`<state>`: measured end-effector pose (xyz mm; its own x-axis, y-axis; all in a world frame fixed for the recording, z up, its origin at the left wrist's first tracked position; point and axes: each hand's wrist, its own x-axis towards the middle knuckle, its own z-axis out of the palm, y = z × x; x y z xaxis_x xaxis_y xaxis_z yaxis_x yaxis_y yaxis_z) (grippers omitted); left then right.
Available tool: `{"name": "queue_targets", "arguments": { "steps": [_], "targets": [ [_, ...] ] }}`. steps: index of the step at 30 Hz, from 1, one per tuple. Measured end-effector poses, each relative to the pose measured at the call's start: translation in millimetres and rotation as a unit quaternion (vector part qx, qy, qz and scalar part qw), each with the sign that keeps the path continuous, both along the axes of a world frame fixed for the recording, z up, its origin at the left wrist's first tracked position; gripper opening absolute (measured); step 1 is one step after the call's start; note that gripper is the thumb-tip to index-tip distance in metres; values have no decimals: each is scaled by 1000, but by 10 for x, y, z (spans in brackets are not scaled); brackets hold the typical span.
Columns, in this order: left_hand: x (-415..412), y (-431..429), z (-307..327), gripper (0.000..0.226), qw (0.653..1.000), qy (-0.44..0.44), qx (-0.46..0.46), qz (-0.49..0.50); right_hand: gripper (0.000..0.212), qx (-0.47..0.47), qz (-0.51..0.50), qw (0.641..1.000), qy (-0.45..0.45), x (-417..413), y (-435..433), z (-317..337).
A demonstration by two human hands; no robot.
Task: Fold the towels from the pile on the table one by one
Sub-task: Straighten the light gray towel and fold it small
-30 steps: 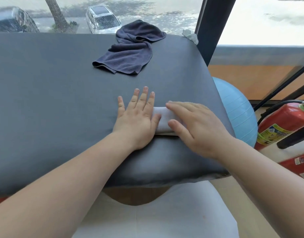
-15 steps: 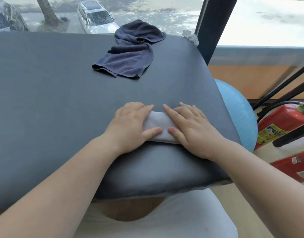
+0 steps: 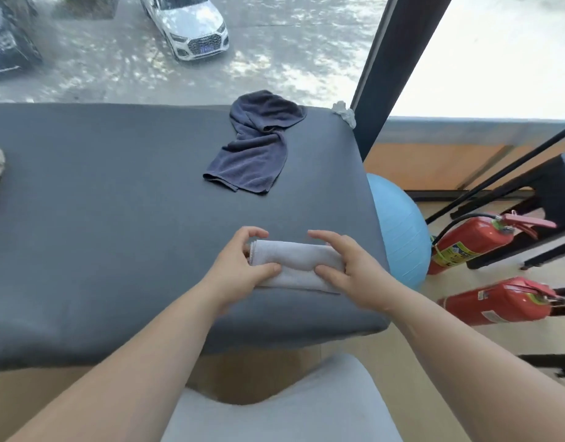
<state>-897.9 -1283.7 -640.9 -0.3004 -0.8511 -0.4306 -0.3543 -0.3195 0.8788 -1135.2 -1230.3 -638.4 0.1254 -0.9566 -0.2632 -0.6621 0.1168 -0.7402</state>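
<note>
Head view, lower centre: the left hand and right hand each grasp one end of a folded light grey towel. Thumbs press its near side and fingers curl over its far edge, likely to keep the layers together while squaring or lifting it. It sits on the grey padded bench, right of centre. Higher in the frame, a dark blue towel lies crumpled near the bench's far edge, probably next for folding. Beyond the window, at the top, stands a white car.
</note>
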Motion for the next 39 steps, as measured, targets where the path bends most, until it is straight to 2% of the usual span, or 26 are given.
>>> {"name": "queue_targets", "arguments": {
  "steps": [2,6,9,12,16,21,24,30,35,39],
  "targets": [
    [112,100,390,54,999,40,6,10,42,4,-28,999,-42,89,51,424],
    [353,333,1115,51,998,54,-15,35,18,-9,-82,991,-102,320,155,1164],
    [529,495,1565,44,995,64,-33,75,14,-12,-105,982,-154,552,230,1572],
    [765,613,1827,40,995,23,-56,85,10,8,-98,979,-177,828,273,1859],
    [1247,589,1929,33,992,-13,-88,85,5,36,-99,977,-184,1312,193,1977],
    [2015,373,2024,20,993,13,-73,90,14,58,-91,971,-211,2036,-51,2086],
    [2788,194,2169,15,995,20,-73,64,18,50,-106,970,-211,2762,-220,2136],
    [3889,-105,2281,18,996,-5,-48,70,22,51,-83,976,-196,3869,-499,2149],
    [4348,-345,2221,17,993,-25,-27,108,17,58,-76,978,-185,4366,-799,2013],
    [4677,-615,2214,29,987,-68,-2,146,13,79,-46,977,-194,4703,-1183,1905]
  ]
}}
